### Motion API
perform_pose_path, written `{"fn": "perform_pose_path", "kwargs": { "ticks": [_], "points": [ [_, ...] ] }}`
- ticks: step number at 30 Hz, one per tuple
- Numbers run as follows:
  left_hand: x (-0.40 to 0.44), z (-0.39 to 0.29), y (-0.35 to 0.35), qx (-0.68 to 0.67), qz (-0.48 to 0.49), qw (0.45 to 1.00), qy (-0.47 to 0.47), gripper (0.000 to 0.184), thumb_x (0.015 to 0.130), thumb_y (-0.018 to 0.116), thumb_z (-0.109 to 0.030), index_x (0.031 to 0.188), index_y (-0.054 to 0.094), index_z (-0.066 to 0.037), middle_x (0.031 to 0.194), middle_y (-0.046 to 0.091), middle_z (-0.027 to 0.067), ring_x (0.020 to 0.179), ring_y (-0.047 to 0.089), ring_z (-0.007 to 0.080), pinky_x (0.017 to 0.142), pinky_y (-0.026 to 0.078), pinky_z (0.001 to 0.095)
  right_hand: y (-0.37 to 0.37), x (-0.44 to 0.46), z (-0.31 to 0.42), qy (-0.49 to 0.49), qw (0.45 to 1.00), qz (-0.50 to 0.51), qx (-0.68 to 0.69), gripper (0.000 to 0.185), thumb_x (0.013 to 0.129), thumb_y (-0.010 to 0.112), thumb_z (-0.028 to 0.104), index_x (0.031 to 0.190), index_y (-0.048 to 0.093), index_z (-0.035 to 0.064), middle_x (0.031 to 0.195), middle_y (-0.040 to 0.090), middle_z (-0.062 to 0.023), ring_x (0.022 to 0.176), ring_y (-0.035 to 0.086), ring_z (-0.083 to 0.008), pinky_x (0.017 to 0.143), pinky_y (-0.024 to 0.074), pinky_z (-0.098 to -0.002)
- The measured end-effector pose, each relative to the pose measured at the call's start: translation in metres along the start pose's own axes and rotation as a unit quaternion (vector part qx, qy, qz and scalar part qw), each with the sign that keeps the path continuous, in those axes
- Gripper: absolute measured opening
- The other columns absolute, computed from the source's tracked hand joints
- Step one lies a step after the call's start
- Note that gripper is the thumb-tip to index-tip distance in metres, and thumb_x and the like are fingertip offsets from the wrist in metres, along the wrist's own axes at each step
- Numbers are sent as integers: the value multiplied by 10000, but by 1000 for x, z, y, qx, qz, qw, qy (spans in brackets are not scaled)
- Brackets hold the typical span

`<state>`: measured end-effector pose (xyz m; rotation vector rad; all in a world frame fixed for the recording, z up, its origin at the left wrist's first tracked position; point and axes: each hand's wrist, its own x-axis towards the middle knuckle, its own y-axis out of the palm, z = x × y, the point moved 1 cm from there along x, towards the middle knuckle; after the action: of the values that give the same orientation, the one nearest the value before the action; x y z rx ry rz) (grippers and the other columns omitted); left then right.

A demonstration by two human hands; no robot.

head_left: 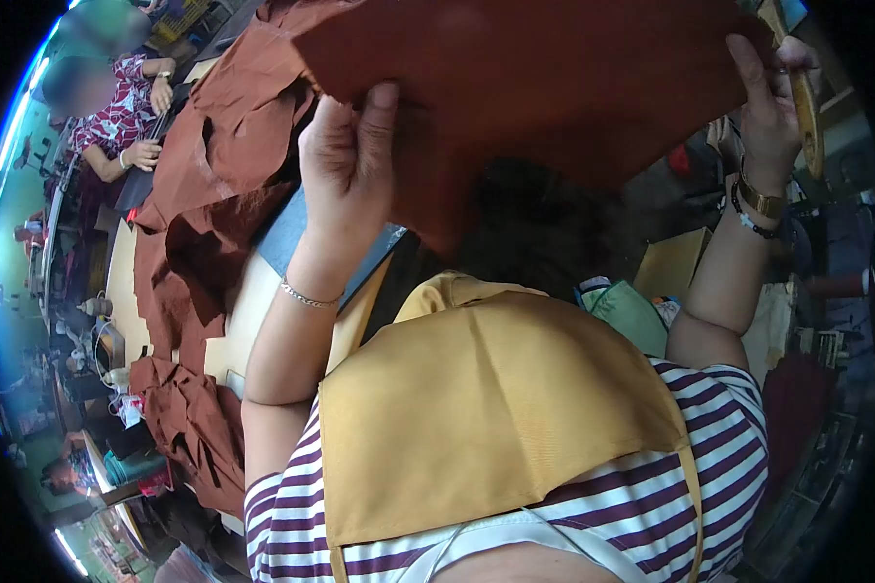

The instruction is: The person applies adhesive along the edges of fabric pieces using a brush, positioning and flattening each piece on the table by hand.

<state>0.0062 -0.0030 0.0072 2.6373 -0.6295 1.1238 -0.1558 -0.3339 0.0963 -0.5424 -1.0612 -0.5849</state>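
A large piece of reddish-brown fabric [554,87] is stretched out in front of me between both hands. My left hand [348,160] pinches its left part, thumb on top, with the fingers hidden behind the cloth. At the right edge of the fabric, my right hand [773,92] grips it between thumb and fingers. A narrow, curved wooden piece [805,121] runs along the outer side of my right hand; I cannot tell whether the hand holds it too. More reddish-brown cloth [233,136] lies heaped beyond my left hand.
The pale work table [248,296] on the left bears a blue flat surface [297,233] and another brown cloth bundle [190,413]. Across it sits a person in a patterned shirt [117,117]. A cardboard box [673,262] and green cloth [622,313] are near my right arm.
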Motion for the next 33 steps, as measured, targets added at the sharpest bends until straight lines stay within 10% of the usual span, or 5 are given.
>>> {"fn": "perform_pose_path", "kwargs": {
  "ticks": [11, 14, 17, 23, 33],
  "points": [
    [-52, 11, 0, 27, 150, 955, -253, 217, 1000, 493, -44, 1195, 585, -18, 901, 682, 69, 849, 583, 72, 776, 488, 251, 69, 8, -35, -148, 961, 15, -234, 311, 803, 777, 37, 967, 517, 82, 899, 533, -4, 786, 541, -106, 694, 484, -248],
    [-74, 30, -14, 106, 124, 957, -238, 216, 1030, 428, -64, 1167, 586, -9, 1018, 626, 29, 954, 542, 86, 831, 451, 235, 135, -14, -92, 50, 988, 123, -76, 264, 830, 753, 35, 909, 504, 71, 815, 564, -10, 584, 562, -117, 648, 509, -271],
    [-108, 57, -34, -8, -26, 959, -281, 244, 1032, 428, -81, 1233, 543, -3, 1098, 601, 26, 998, 533, 85, 866, 444, 230, 224, -34, -135, -132, 960, 175, -175, 266, 825, 764, 99, 901, 511, 72, 812, 589, -30, 696, 589, -147, 645, 513, -284],
    [-192, 84, -122, 31, -251, 883, -395, 319, 1020, 345, -76, 1283, 490, 33, 1226, 570, 110, 1151, 532, 171, 1017, 404, 305, 341, -79, -145, -1, 939, 335, -78, 310, 872, 709, 316, 997, 505, 120, 768, 625, -143, 748, 636, -354, 653, 490, -433],
    [-178, 64, -117, 648, 178, 706, -223, 651, 915, 630, -364, 1469, 378, -132, 1558, 261, 207, 1449, 206, 401, 1126, 182, 606, 218, -208, -184, 260, 874, 358, -201, 391, 806, 776, 327, 987, 504, 111, 767, 630, -149, 772, 629, -382, 680, 504, -434]
  ]
}}
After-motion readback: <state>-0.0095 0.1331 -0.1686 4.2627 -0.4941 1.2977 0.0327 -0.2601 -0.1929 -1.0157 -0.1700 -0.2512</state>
